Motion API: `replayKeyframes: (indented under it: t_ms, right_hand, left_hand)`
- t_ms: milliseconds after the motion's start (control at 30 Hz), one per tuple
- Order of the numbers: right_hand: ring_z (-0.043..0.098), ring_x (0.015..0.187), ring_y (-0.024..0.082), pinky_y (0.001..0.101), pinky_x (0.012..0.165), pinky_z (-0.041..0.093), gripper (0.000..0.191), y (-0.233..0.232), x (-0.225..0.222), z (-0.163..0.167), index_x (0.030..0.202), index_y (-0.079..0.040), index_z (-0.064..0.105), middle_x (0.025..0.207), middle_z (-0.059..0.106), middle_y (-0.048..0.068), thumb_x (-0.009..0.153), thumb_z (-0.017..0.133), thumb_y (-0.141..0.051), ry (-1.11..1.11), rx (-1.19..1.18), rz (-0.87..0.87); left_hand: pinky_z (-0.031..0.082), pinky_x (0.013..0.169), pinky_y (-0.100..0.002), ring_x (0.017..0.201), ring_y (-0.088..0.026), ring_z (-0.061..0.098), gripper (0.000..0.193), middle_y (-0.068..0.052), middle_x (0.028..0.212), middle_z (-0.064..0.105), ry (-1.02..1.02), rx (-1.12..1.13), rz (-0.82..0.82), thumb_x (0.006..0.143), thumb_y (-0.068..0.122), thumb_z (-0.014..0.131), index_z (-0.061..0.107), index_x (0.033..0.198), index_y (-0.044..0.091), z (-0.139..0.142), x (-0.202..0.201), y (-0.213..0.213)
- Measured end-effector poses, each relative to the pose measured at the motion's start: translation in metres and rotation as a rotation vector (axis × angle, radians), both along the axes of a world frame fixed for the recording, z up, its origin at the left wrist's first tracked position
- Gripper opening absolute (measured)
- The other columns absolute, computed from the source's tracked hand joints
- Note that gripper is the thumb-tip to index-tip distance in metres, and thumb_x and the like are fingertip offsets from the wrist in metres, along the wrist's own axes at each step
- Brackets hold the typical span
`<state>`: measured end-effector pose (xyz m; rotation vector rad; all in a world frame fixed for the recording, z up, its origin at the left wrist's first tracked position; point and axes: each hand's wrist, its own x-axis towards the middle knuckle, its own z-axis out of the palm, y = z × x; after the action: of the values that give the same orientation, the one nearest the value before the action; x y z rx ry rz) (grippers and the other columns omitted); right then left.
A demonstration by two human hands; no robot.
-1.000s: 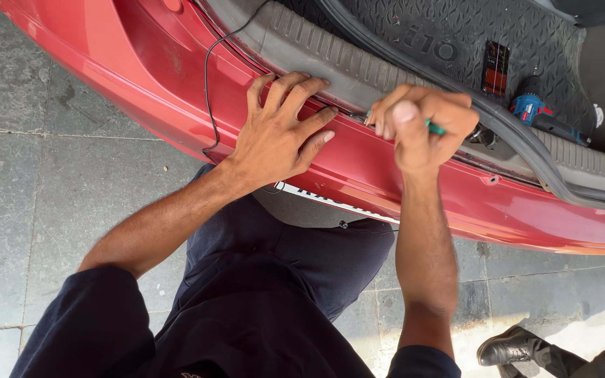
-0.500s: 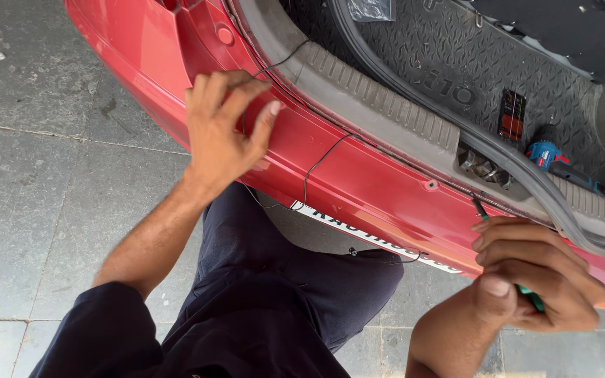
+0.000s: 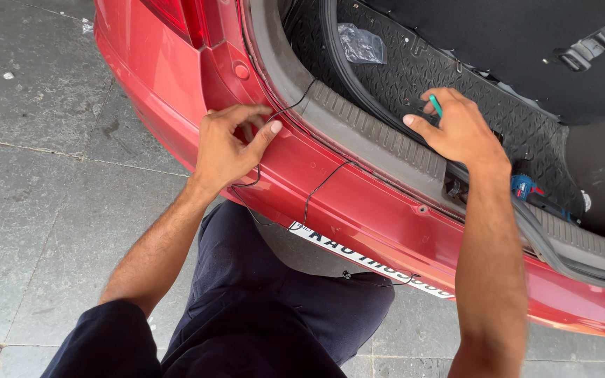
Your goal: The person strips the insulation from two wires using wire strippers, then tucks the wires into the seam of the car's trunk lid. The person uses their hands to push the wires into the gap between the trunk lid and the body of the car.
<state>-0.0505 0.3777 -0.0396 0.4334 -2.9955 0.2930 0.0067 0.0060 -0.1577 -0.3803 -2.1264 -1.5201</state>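
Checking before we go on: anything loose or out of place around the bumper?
Yes: a thin black wire hangs loose over the red bumper, pinched by the left hand. The rubber seal sags off the boot edge.

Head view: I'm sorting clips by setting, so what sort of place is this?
Probably an outdoor yard or car workshop forecourt. A red car's rear bumper stands over grey stone paving, its boot open onto a black rubber mat. The left hand pinches a thin black wire; the right hand holds a green tool.
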Motion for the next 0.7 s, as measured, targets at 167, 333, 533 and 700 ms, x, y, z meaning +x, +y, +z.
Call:
replayKeyframes:
  t_ms: [167, 333, 533, 700]
  right_hand:
    - [0.066, 0.115, 0.037, 0.0493, 0.097, 0.052, 0.064, 0.000, -0.047, -0.023, 0.136, 0.001, 0.059, 0.122, 0.070, 0.021, 0.093, 0.072, -0.045, -0.195, 0.154, -0.165]
    - [0.068, 0.117, 0.034, 0.0508, 0.102, 0.052, 0.063, -0.001, -0.049, -0.033, 0.138, -0.002, 0.060, 0.122, 0.072, 0.019, 0.094, 0.069, -0.046, -0.279, 0.143, -0.280]
    - [0.068, 0.115, 0.031, 0.0523, 0.100, 0.053, 0.060, -0.004, -0.044, -0.034, 0.139, -0.009, 0.060, 0.121, 0.072, 0.014, 0.093, 0.069, -0.047, -0.311, 0.102, -0.363]
    - [0.068, 0.115, 0.032, 0.0500, 0.101, 0.053, 0.060, -0.003, -0.046, -0.034, 0.138, -0.006, 0.061, 0.119, 0.072, 0.016, 0.094, 0.071, -0.045, -0.271, 0.066, -0.279]
  left_hand:
    - [0.054, 0.062, -0.029, 0.079, -0.014, 0.070, 0.024, -0.009, 0.100, 0.069, 0.311, 0.111, 0.173, 0.102, 0.012, 0.081, 0.072, 0.122, 0.002, 0.016, -0.020, -0.010]
    - [0.061, 0.081, -0.033, 0.101, -0.021, 0.068, 0.032, -0.008, 0.119, 0.066, 0.562, -0.202, 0.307, 0.101, 0.015, 0.085, 0.072, 0.129, 0.007, 0.028, -0.055, -0.025]
    - [0.061, 0.081, -0.033, 0.104, -0.022, 0.065, 0.029, -0.003, 0.118, 0.068, 0.542, -0.350, 0.353, 0.102, 0.020, 0.086, 0.075, 0.127, 0.009, 0.024, -0.068, -0.028]
    - [0.060, 0.081, -0.033, 0.105, -0.024, 0.063, 0.026, -0.005, 0.122, 0.068, 0.556, -0.397, 0.380, 0.102, 0.013, 0.081, 0.077, 0.127, 0.009, 0.019, -0.069, -0.027]
